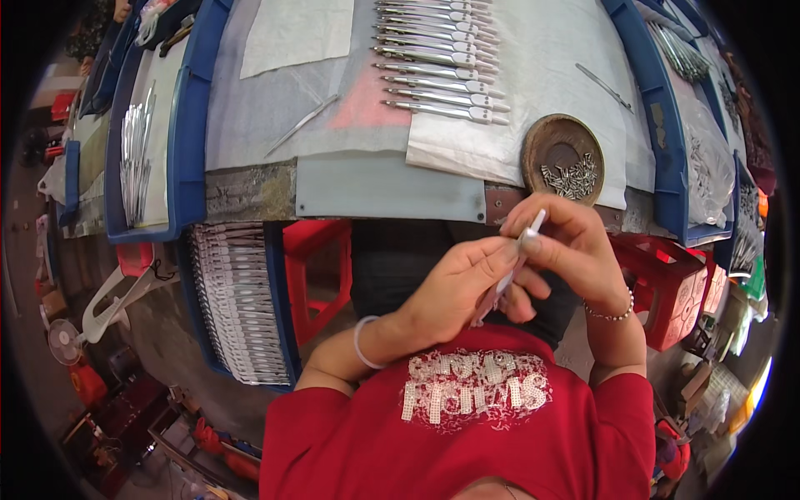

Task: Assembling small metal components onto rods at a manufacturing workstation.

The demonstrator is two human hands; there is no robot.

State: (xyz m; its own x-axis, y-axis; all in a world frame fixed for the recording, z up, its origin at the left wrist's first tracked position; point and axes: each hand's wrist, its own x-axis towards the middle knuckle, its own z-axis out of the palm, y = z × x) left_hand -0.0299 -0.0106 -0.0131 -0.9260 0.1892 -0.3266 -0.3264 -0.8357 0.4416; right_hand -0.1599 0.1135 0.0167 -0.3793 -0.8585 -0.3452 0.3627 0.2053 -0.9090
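Partly hidden: slim tool (507, 282) between left hand (463, 282), right hand (587, 254); details unclear.

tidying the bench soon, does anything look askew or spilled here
One slim metal piece lies slantwise left of the orderly row of silver tools, another slim piece slants to its right; both look stray. No spill shows: small metal parts sit in the brown bowl.

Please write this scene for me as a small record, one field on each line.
Left hand: gripping a slim white-and-silver tool
Right hand: pinching the same tool near its white tip
Worktable: a column of silver tools with pale ends, lying side by side
Bowl: brown, round, at the near edge, holding small metal pieces
Left blue bin: thin silver rods
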